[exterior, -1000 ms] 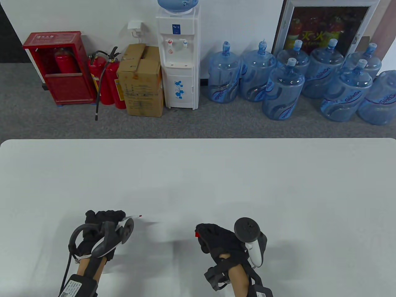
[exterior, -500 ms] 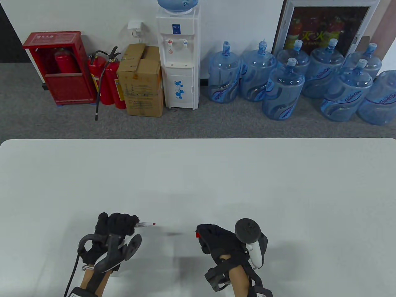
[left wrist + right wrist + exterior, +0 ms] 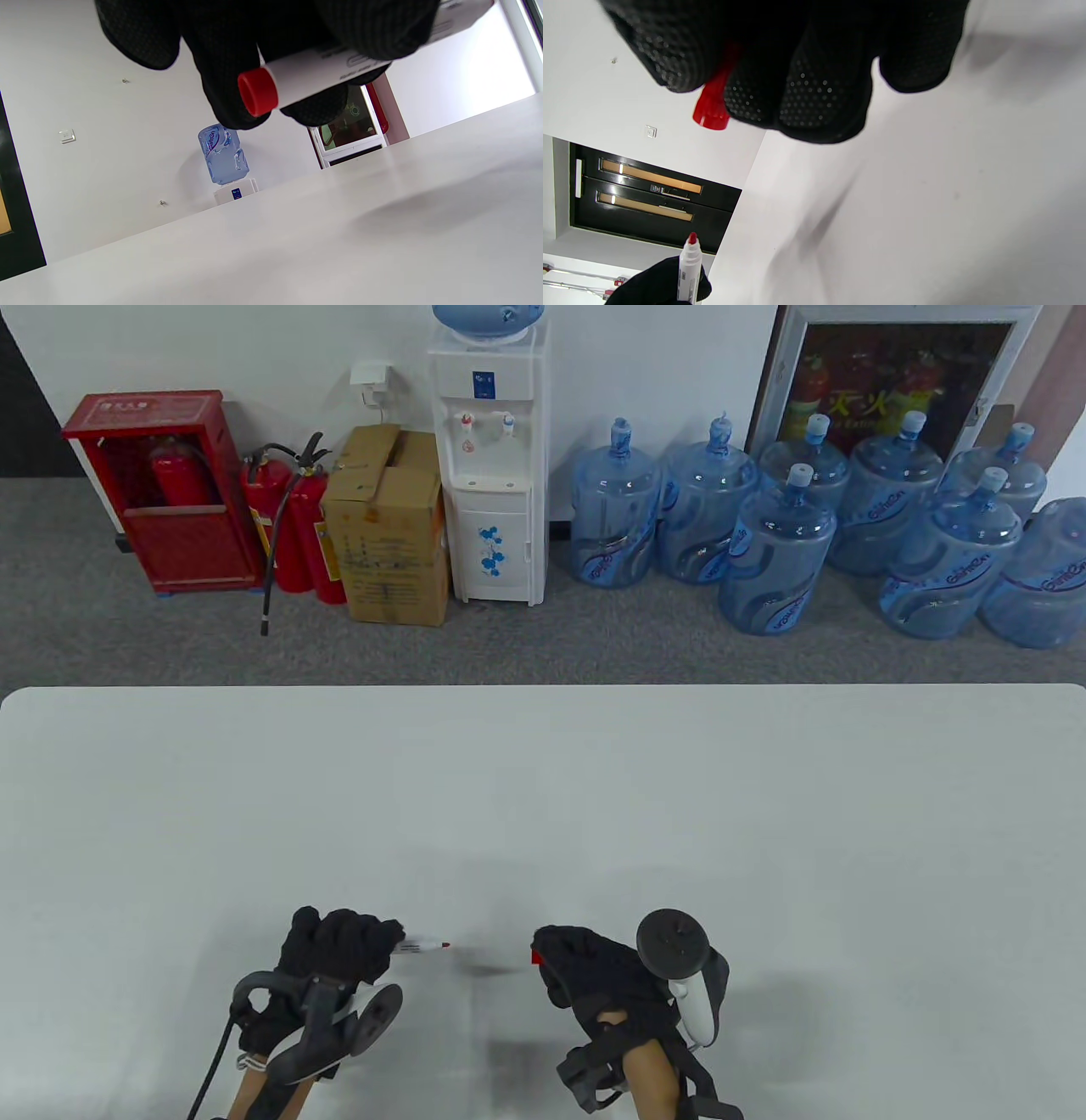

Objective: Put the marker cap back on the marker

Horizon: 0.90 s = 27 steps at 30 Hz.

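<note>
My left hand point(image 3: 344, 943) grips a white marker point(image 3: 422, 945) with a red tip, held above the table and pointing right. In the left wrist view the marker's barrel point(image 3: 314, 78) with its red tail end lies in my fingers point(image 3: 220, 63). My right hand point(image 3: 585, 963) holds the red cap point(image 3: 536, 956), which peeks out at its left side. In the right wrist view the cap point(image 3: 712, 106) sticks out between my fingers point(image 3: 814, 84), and the marker point(image 3: 688, 267) shows far off. A gap separates tip and cap.
The white table point(image 3: 543, 780) spreads wide beyond both hands. Past its far edge on the floor stand water bottles point(image 3: 776, 551), a water dispenser point(image 3: 488, 458), a cardboard box point(image 3: 390, 526) and fire extinguishers point(image 3: 288, 526).
My left hand has moved right and slightly nearer with the marker, bringing its tip closer to the cap. My right hand has stayed almost in place.
</note>
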Tool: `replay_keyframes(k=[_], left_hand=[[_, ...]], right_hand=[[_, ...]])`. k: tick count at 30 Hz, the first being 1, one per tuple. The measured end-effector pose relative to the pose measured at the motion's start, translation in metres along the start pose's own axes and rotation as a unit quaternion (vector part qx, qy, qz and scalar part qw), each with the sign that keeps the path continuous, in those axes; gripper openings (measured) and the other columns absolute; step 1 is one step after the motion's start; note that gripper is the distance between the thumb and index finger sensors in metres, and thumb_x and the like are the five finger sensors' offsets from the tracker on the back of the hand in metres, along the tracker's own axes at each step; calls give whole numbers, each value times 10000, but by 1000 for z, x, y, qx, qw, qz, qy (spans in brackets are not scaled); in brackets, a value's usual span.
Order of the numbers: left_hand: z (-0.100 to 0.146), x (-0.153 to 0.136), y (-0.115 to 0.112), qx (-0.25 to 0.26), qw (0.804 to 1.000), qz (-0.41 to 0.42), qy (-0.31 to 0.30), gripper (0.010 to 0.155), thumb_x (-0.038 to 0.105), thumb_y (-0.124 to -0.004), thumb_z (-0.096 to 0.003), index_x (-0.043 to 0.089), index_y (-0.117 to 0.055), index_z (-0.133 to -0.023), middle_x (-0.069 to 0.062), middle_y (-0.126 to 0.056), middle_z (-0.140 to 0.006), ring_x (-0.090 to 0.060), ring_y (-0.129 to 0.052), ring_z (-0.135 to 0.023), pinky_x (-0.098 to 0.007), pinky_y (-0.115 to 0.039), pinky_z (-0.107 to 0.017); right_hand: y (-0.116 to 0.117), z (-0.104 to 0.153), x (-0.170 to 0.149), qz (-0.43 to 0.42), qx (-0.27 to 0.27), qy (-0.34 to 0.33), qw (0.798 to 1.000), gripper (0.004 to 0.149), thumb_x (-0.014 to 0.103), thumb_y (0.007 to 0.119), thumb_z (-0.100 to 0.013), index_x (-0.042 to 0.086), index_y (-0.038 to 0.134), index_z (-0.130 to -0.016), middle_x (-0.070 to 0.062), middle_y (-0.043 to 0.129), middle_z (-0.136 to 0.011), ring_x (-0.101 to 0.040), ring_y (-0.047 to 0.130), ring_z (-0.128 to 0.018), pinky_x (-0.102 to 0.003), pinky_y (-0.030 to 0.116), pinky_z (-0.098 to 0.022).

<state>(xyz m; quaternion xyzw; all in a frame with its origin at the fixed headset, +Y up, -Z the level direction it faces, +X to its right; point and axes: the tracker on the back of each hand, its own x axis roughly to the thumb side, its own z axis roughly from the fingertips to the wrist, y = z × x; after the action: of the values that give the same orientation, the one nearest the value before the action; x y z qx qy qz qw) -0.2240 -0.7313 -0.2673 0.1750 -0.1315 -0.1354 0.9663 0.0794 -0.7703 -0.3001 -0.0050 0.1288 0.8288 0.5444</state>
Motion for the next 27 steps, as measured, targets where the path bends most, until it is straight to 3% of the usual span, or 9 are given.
replay_keyframes(k=[9, 27], left_hand=[[2, 4, 6, 2, 997, 80, -5, 479, 450, -730, -397, 491, -754, -874, 149, -984, -863, -181, -1028, -837, -538, -687, -709], [2, 5, -3, -3, 990, 142, -5, 462, 486, -777, -387, 521, -781, -848, 158, -984, -858, -178, -1025, -844, -543, -682, -715]], right_hand=[[2, 3, -1, 6, -1, -1, 1000, 474, 499, 772, -418, 284, 839, -835, 59, 987, -683, -115, 1025, -483, -488, 793, -598], [15, 3, 2, 13, 14, -9, 1000, 460, 476, 783, -425, 306, 830, -850, 53, 964, -750, -139, 1020, -553, -494, 786, -610]])
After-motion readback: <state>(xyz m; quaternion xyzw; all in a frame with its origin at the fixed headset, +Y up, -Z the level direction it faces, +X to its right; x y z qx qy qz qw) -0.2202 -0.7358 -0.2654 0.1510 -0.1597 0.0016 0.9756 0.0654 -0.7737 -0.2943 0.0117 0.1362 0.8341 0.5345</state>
